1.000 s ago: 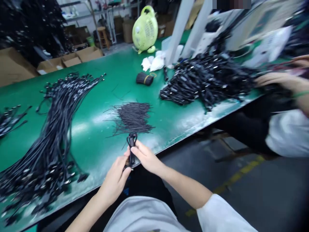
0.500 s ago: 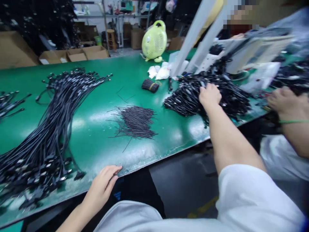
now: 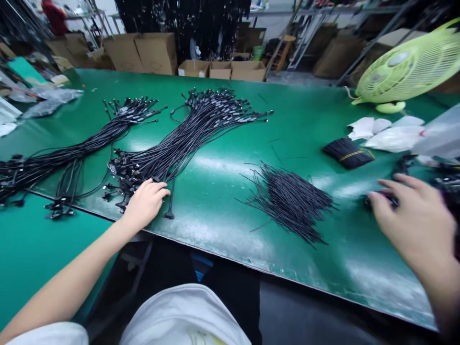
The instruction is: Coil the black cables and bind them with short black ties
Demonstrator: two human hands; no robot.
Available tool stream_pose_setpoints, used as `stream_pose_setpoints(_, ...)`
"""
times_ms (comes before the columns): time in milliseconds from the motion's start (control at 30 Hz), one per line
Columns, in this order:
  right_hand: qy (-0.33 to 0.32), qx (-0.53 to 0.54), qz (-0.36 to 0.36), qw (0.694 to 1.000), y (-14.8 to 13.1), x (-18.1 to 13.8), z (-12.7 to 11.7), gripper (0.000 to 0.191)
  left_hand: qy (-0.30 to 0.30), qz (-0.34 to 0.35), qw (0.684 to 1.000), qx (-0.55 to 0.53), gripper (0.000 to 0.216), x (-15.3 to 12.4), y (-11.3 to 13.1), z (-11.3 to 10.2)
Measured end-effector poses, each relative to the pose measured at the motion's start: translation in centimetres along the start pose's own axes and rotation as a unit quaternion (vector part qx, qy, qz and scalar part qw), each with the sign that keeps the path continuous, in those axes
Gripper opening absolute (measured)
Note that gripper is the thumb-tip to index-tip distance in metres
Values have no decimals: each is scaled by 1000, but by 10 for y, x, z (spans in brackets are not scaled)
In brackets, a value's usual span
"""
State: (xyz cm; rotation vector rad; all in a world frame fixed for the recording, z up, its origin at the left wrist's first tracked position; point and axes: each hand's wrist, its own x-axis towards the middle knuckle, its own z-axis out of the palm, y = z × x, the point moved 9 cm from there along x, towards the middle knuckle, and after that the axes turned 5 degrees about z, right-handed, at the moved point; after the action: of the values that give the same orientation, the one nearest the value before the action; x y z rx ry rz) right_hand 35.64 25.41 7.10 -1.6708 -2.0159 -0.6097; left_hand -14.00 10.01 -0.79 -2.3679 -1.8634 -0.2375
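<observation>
My left hand [image 3: 144, 203] rests on the near end of a long bundle of black cables [image 3: 187, 136] on the green table [image 3: 223, 191]; its fingers curl down onto the connector ends, and a grip is not clear. My right hand [image 3: 417, 223] hovers at the right, fingers spread and open, just past a small black piece [image 3: 381, 197] lying on the table. A loose heap of thin black twist ties [image 3: 291, 199] lies between the hands.
A second cable bundle [image 3: 72, 151] lies at the left. A banded bunch of black ties [image 3: 348, 152], white bags [image 3: 388, 134] and a green fan [image 3: 409, 67] stand at the right. Cardboard boxes [image 3: 154, 50] line the far edge.
The view has swung left. My left hand moved from the table's front edge onto the cable bundle's end. My right hand drew back from the black pile at the right, fingers now spread.
</observation>
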Motion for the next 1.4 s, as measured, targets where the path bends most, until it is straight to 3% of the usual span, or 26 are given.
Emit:
stream_pose_setpoints(100,-78,171,-52,981,-78,-2,47,35,-25,-59,998,-6,31,7,-24,-7)
stream_pose_setpoints(233,-206,291,-167,919,-192,2,60,31,-12,-58,995,78,44,45,-20,-3)
stream_pose_setpoints(367,-290,231,-289,883,-303,17,78,35,-31,-83,994,62,26,79,-27,21)
stream_pose_setpoints(467,-281,165,-312,892,-363,48,112,46,-16,-110,993,-42,21,83,-51,25)
stream_pose_setpoints(533,-261,147,-296,907,-391,73,135,45,29,-157,974,-160,22,76,-77,18)
stream_pose_setpoints(600,-249,139,-281,916,-409,91,155,38,103,-219,929,-281,28,66,-107,6)
stream_pose_setpoints(667,-244,138,-289,915,-419,102,166,33,157,-244,895,-338,31,60,-128,-7)
stream_pose_setpoints(700,-244,138,-302,911,-419,104,169,30,161,-235,901,-326,31,60,-132,-14)
stream_pose_setpoints(800,-213,143,-324,910,-394,122,158,27,86,-175,965,-175,29,65,-130,-23)
stream_pose_setpoints(900,-117,152,-246,950,-330,162,119,32,-5,-150,988,-42,27,62,-127,-18)
stream_pose_setpoints(933,-90,153,-220,959,-309,173,102,34,-11,-147,989,-22,27,62,-124,-19)
stream_pose_setpoints(1000,-67,158,-215,961,-285,184,67,35,33,-131,991,-11,29,67,-112,-30)
stream_pose_setpoints(1067,-60,171,-264,947,-287,178,28,34,112,-93,988,-46,34,81,-88,-43)
stream_pose_setpoints(1133,-63,176,-327,926,-306,165,-9,34,153,-49,976,-149,40,104,-60,-44)
stream_pose_setpoints(1233,-84,155,-366,914,-328,155,-47,31,104,-56,924,-362,21,143,-37,-20)
stream_pose_setpoints(1300,-95,120,-358,921,-320,161,-62,27,105,-82,896,-423,11,155,-44,-16)
stream_pose_setpoints(1400,-80,0,-314,946,-269,181,-76,27,186,-105,860,-464,23,150,-81,-37)
